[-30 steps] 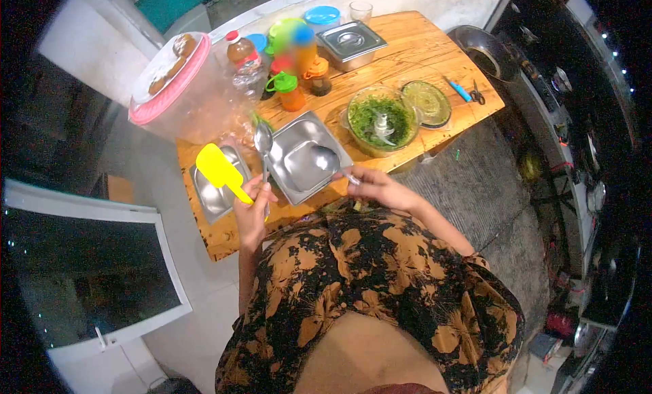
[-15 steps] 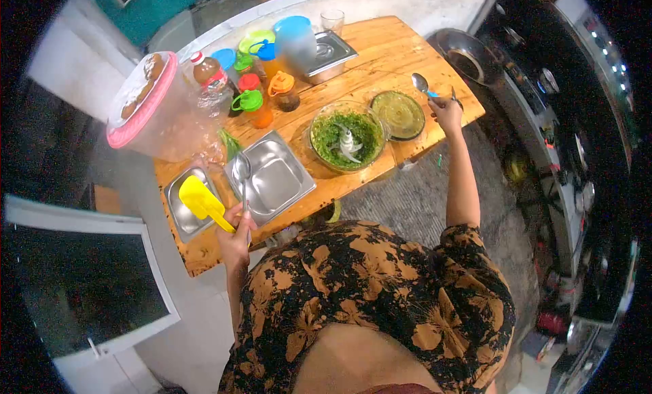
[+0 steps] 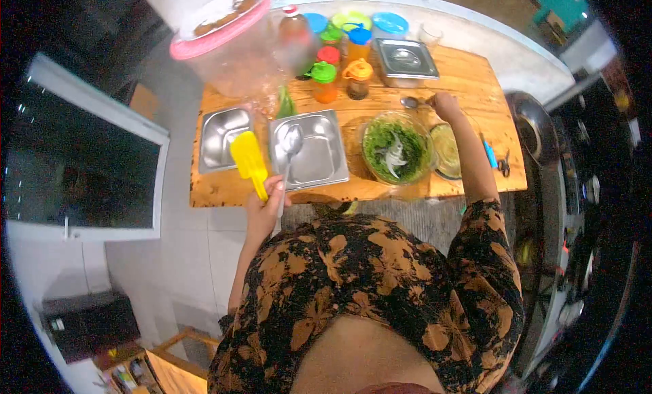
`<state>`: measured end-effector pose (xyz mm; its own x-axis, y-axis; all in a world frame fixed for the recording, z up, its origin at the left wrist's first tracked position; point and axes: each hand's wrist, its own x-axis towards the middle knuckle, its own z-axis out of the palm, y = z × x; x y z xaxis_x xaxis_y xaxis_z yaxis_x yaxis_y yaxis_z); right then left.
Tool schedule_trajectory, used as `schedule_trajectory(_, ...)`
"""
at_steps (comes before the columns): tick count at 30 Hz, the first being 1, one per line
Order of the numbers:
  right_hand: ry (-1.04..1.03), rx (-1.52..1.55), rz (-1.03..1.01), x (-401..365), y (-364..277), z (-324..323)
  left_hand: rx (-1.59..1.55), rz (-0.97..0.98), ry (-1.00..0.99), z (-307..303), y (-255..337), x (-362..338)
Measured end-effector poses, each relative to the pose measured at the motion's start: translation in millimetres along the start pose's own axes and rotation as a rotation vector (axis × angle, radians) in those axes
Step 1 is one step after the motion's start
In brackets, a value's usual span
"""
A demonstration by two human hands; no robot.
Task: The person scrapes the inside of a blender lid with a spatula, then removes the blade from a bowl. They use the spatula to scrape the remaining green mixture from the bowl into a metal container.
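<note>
My left hand (image 3: 266, 200) grips the handles of a yellow spatula (image 3: 250, 160) and a large metal spoon (image 3: 292, 139) together. Their heads point away from me, the spoon over a metal pan (image 3: 319, 166) and the spatula beside a smaller pan (image 3: 216, 133). Toward the back of the table, my right hand (image 3: 445, 107) is closed on the handle of a smaller metal spoon (image 3: 410, 103), held low over the wood. Nearer me stands a clear bowl of chopped greens (image 3: 380, 146) with a chopper blade (image 3: 396, 160) in it. My right forearm partly covers a round lid (image 3: 446, 149).
Scissors (image 3: 503, 164) and a blue item (image 3: 489, 153) lie at the table's right end. Behind are a lidded metal container (image 3: 407, 58), capped bottles (image 3: 324, 82) and a large plastic tub (image 3: 231, 68). A wok (image 3: 533, 126) sits to the right.
My view has turned, shifting the table in frame. My right hand has moved from beside the scissors to the back of the table with the small spoon. The left still holds the spatula and spoon.
</note>
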<state>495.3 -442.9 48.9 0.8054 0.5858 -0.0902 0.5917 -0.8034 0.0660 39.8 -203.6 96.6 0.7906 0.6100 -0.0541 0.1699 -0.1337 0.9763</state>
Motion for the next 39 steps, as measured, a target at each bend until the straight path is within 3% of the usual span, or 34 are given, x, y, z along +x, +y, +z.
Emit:
schedule_trajectory(1, -0.027, 0.061, -0.103, 11, 3, 8, 0.037, -0.04, 0.014, 2, 11, -3)
schedule_trajectory(4, 0.04, 0.128, -0.168, 30, 2, 26, -0.042, -0.054, 0.039, 8, 10, -6)
schedule_trajectory(5, -0.054, 0.097, -0.199, 38, 0, 28, -0.014, -0.029, 0.044, 9, 14, -7)
schedule_trajectory(8, -0.066, 0.131, -0.366, 53, 5, 36, -0.101, 0.001, 0.065, 18, 15, -8)
schedule_trajectory(9, 0.022, 0.137, -0.312, 54, 7, 39, -0.13, 0.013, 0.04, 19, 11, -6)
schedule_trajectory(12, 0.134, 0.434, -0.302, 20, -20, -2, -0.061, 0.038, 0.017, 25, 22, -7)
schedule_trajectory(14, 0.314, 0.702, -0.386, -35, -62, -50, -0.072, -0.014, -0.032, 32, 22, -3)
schedule_trajectory(15, 0.308, 0.814, -0.356, -70, -88, -76, -0.127, -0.009, -0.006, 37, 21, -3)
schedule_trajectory(18, -0.052, 1.148, -0.479, -152, -136, -112, -0.382, 0.029, 0.02, 51, 12, 7)
schedule_trajectory(20, -0.099, 1.168, -0.556, -179, -160, -105, -0.529, 0.047, 0.119, 59, 30, 10)
schedule_trajectory(21, -0.154, 1.272, -0.499, -185, -172, -96, -0.575, 0.035, 0.192, 66, 41, 9)
schedule_trajectory(23, -0.248, 1.498, -0.389, -193, -194, -82, -0.581, 0.079, 0.155, 72, 43, 12)
schedule_trajectory(24, -0.25, 1.497, -0.388, -196, -201, -78, -0.583, 0.125, 0.123, 75, 43, 13)
schedule_trajectory(26, -0.157, 1.804, -0.489, -200, -211, -69, -0.506, 0.207, 0.048, 81, 41, 12)
schedule_trajectory(27, -0.12, 1.78, -0.56, -200, -210, -66, -0.468, 0.123, -0.096, 83, 43, 10)
schedule_trajectory(29, -0.178, 1.79, -0.494, -209, -200, -62, -0.371, -0.033, -0.323, 86, 53, 4)
schedule_trajectory(31, -0.282, 1.803, -0.395, -214, -186, -61, -0.304, 0.083, -0.442, 90, 37, 4)
schedule_trajectory(32, -0.265, 1.805, -0.389, -218, -181, -60, -0.244, 0.186, -0.538, 92, 28, 4)
schedule_trajectory(33, -0.149, 1.796, -0.488, -224, -177, -58, -0.299, 0.161, -0.567, 94, 29, 3)
schedule_trajectory(34, -0.039, 1.778, -0.583, -230, -172, -56, -0.304, 0.155, -0.577, 93, 30, 1)
schedule_trajectory(36, 0.001, 1.719, -0.552, -238, -157, -41, -0.029, 0.164, -0.338, 84, 39, 2)
schedule_trajectory(37, 0.032, 1.444, -0.502, -246, -148, -38, -0.069, 0.03, -0.278, 76, 36, 4)
schedule_trajectory(38, 0.06, 1.168, -0.452, -253, -141, -34, -0.074, 0.033, -0.282, 71, 33, 7)
schedule_trajectory(39, -0.055, 1.055, -0.411, -258, -137, -24, -0.237, -0.014, -0.205, 66, 30, 10)
